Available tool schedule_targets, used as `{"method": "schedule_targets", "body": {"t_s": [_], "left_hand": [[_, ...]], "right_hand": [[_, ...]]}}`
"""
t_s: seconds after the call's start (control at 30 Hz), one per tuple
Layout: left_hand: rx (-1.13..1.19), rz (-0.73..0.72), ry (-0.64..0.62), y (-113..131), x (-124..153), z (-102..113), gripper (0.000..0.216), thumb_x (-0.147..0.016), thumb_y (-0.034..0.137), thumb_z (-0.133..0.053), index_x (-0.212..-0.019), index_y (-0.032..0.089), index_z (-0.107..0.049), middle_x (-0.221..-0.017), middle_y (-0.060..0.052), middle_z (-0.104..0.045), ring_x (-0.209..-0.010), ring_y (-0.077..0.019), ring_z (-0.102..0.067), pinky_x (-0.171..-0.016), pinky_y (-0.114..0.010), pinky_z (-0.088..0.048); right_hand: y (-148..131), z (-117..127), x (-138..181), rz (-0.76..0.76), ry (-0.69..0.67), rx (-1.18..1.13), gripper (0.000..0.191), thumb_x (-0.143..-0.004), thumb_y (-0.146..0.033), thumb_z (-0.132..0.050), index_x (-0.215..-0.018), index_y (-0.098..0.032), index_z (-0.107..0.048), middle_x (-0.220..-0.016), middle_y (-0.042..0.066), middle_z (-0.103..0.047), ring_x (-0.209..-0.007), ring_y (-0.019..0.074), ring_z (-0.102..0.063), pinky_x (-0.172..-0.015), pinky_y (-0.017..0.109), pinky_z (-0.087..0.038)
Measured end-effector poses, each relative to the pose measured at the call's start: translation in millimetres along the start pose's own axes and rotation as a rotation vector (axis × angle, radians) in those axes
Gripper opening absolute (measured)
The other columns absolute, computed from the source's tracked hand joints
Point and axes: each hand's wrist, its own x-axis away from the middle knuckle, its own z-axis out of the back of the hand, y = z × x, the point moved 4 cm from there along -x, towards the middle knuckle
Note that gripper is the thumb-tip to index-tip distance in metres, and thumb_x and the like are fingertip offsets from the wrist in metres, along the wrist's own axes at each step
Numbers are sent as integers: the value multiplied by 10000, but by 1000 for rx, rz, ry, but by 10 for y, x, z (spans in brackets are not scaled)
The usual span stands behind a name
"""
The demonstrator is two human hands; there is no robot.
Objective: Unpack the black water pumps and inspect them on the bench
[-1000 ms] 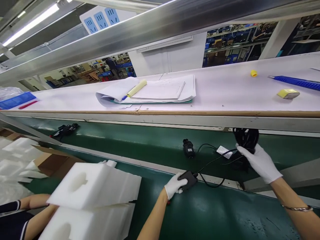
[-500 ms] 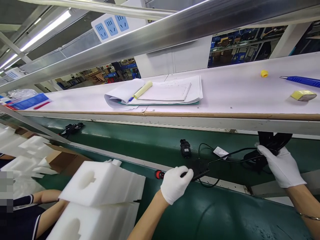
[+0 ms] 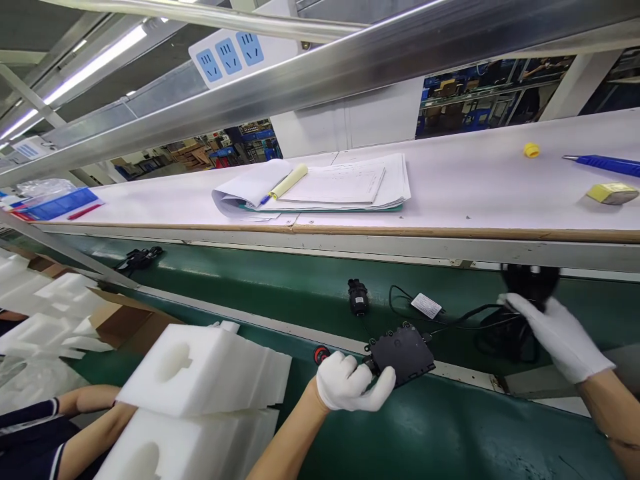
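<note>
Left hand is now gripping the black module by its left edge, tipping it face-up over the rail; half a second back it was lying flatter. Right hand is clamping the coiled cable, lead slack between. Red cap and foam blocks are crowding the left.

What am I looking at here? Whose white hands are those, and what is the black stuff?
The camera sits on a worker's head, looking down, so you see that person's own two gloved hands. The left hand grips a flat black box at the edge of a green conveyor belt. The right hand holds a bundle of black cable that runs toward the box. A white label lies by the cable. On the white shelf above lie papers. At left, another person's arms hold white foam blocks.
</note>
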Motion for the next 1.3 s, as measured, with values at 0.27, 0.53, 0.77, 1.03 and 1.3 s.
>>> {"method": "schedule_targets", "body": {"t_s": [0.27,0.53,0.77,1.03,1.3], "left_hand": [[271,78,-110,-239,-457,-565,383,-856,155,-538,-1034,360,-809,-580,-5,-447,-475,-105,-132,-491,-279,-159],[377,237,-5,-422,-604,-1015,307,-795,191,-577,-1034,256,-758,-801,-97,-632,-629,-182,-501,-730,-384,-474],[898,661,-193,-387,-604,-1031,647,-776,396,-695,-1370,205,-526,-1236,-132,-668,-1014,-276,-646,-882,-411,-533],[974,655,-133,-443,-757,-861,356,-797,439,-682,-1040,197,-590,-1059,-68,-683,-1002,-235,-631,-910,-363,-515],[951,686,-28,-437,-715,-862,354,-832,443,-639,-1087,204,-583,-1057,-71,-671,-1018,-256,-620,-958,-414,-489]], "right_hand": [[-210,-705,-156,167,-217,86,693,-788,-563,-611,-1325,-125,-622,-1400,242,-616,-1352,419,-539,-1121,570,-432],[-558,-1277,507,347,-784,45,519,-809,-508,-701,-1251,-239,-661,-1244,92,-716,-1134,307,-675,-999,446,-527],[-600,-1240,646,308,-595,51,450,-965,-635,-381,-1056,-305,-673,-1232,44,-714,-1156,335,-639,-993,519,-480],[-617,-1169,641,434,-826,-88,578,-922,-631,-454,-1330,-252,-610,-1482,95,-581,-1396,317,-502,-1198,507,-357],[-751,-1202,655,348,-702,-232,428,-908,-598,-509,-1099,-253,-675,-1298,77,-693,-1244,302,-614,-1120,474,-443]]}}
